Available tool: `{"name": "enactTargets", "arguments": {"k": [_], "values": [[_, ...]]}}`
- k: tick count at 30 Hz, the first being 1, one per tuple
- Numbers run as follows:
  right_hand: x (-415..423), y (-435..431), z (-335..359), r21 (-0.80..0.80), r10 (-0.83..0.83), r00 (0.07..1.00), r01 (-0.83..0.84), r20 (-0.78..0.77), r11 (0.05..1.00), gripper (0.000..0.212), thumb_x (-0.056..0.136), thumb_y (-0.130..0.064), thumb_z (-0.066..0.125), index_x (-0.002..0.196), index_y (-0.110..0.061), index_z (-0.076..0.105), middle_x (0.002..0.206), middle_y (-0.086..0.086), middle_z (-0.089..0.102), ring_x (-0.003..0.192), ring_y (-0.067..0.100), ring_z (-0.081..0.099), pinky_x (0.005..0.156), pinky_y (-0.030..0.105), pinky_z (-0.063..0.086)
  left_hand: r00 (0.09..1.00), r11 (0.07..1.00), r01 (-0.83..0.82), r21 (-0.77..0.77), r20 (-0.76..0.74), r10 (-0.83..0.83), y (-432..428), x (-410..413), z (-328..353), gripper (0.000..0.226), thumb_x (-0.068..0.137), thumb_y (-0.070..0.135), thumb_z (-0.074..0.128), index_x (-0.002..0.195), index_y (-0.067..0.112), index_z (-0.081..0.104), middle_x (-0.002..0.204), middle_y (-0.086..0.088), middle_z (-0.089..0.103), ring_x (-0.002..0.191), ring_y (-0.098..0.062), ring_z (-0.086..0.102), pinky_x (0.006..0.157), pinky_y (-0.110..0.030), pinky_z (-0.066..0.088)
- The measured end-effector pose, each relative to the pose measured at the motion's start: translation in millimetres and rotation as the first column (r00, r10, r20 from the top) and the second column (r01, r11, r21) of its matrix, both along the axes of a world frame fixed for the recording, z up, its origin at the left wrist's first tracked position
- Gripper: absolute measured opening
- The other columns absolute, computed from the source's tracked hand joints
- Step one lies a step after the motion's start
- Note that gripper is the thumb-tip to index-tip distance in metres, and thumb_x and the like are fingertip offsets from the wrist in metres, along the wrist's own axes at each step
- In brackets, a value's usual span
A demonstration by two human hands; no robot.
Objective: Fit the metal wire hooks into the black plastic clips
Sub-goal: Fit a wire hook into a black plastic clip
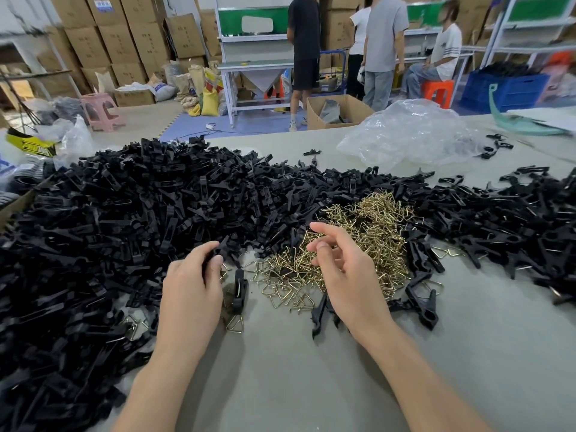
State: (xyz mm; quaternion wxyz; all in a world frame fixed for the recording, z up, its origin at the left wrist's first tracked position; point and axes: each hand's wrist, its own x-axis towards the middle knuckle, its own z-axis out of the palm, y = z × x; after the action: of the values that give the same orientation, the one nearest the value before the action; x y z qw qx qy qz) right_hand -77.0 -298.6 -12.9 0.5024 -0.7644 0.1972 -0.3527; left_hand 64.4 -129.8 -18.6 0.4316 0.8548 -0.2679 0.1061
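While the left hand (190,285) grips 1 clip (220,250), close in, the right hand (346,272) hovers loose-fingered and empty over the hooks (367,232) just beyond it. Best, I judge, to pinch only 1 hook free of the tangle, shake off stragglers, then press it squarely into the clip. Farther back spreads the heap (140,198) of clips.

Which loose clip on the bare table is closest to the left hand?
The black clip just right of the left hand, with a wire triangle at its near end; the others lie by the right hand.
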Motion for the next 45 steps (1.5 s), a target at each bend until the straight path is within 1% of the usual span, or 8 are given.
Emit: {"name": "enactTargets", "arguments": {"k": [5,14,21,25,30,34,39,45], "values": [[0,0,-1,-0.011,-0.004,1.0,0.004,0.001,1.0,0.032,0.105,-0.02,0.048,0.124,-0.043,0.058,0.1,-0.019,0.067,0.079,0.023,0.063,0.068,0.03,0.05,0.998,0.999,-0.005,-0.044,-0.066,0.002,-1,1,-2,0.032,0.103,0.022,0.05,0.134,0.022,0.058,0.114,0.001,0.07,0.097,-0.033,0.063,0.086,-0.036,0.048],[-1,0,1,-0.027,-0.001,1.0,0.0,-0.01,1.0,0.034,0.105,-0.018,0.049,0.122,-0.045,0.057,0.1,-0.019,0.066,0.08,0.017,0.064,0.072,0.028,0.054,0.996,0.998,0.005,-0.062,-0.085,-0.01,-1,-2,2,0.031,0.102,0.029,0.054,0.132,0.027,0.059,0.123,0.008,0.067,0.111,-0.012,0.061,0.094,-0.029,0.046],[-1,3,1,-0.066,0.022,0.999,-0.024,-0.027,0.998,0.032,0.105,-0.018,0.048,0.125,-0.039,0.059,0.101,-0.02,0.065,0.087,0.007,0.064,0.072,0.021,0.053,0.999,0.99,-0.051,-0.134,-0.015,0.05,-1,-4,3,0.034,0.104,0.036,0.037,0.128,0.024,0.06,0.071,0.011,0.06,0.059,-0.005,0.055,0.062,-0.031,0.043],[-1,4,0,-0.09,0.024,0.999,-0.028,-0.04,0.996,0.033,0.104,-0.017,0.048,0.127,-0.037,0.059,0.101,-0.02,0.064,0.078,0.011,0.06,0.067,0.023,0.051,1.0,0.991,-0.004,-0.136,-0.03,0.0,-3,-5,2,0.04,0.105,0.039,0.033,0.131,0.022,0.059,0.093,0.005,0.068,0.081,-0.016,0.069,0.076,-0.033,0.053],[-1,4,1,-0.097,0.025,0.999,-0.028,-0.033,0.995,0.033,0.104,-0.016,0.049,0.128,-0.037,0.06,0.101,-0.02,0.064,0.079,0.01,0.061,0.066,0.021,0.051,0.984,0.994,-0.082,-0.07,0.15,0.091,3,-5,9,0.048,0.103,0.042,0.027,0.129,0.017,0.059,0.089,0.008,0.069,0.088,-0.018,0.051,0.089,-0.036,0.037],[-1,7,6,-0.022,0.08,0.997,-0.08,0.006,0.997,0.029,0.103,-0.026,0.053,0.126,-0.041,0.061,0.103,-0.018,0.067,0.083,0.01,0.064,0.066,0.017,0.052,0.995,0.963,0.0,-0.268,0.093,0.026,-3,-19,16,0.039,0.105,0.042,0.034,0.131,0.025,0.059,0.099,0.008,0.07,0.089,-0.013,0.064,0.083,-0.036,0.051],[6,18,8,0.163,0.363,0.931,-0.362,0.021,0.918,0.041,0.091,-0.045,0.067,0.131,-0.042,0.058,0.112,-0.016,0.069,0.093,0.009,0.069,0.085,0.026,0.057,0.978,0.94,0.2,-0.278,0.114,-0.174,-26,-63,13,0.029,0.103,0.044,0.038,0.125,0.044,0.057,0.097,0.027,0.067,0.088,0.014,0.061,0.077,-0.001,0.041],[5,21,9,0.165,0.305,0.944,-0.323,0.125,0.932,0.034,0.094,-0.026,0.071,0.123,-0.044,0.068,0.107,-0.013,0.071,0.094,0.01,0.069,0.083,0.027,0.058,0.963,0.889,0.261,-0.376,0.037,-0.267,-31,-70,11,0.023,0.102,0.04,0.045,0.116,0.053,0.057,0.1,0.027,0.069,0.084,-0.004,0.067,0.07,-0.012,0.049]]}}
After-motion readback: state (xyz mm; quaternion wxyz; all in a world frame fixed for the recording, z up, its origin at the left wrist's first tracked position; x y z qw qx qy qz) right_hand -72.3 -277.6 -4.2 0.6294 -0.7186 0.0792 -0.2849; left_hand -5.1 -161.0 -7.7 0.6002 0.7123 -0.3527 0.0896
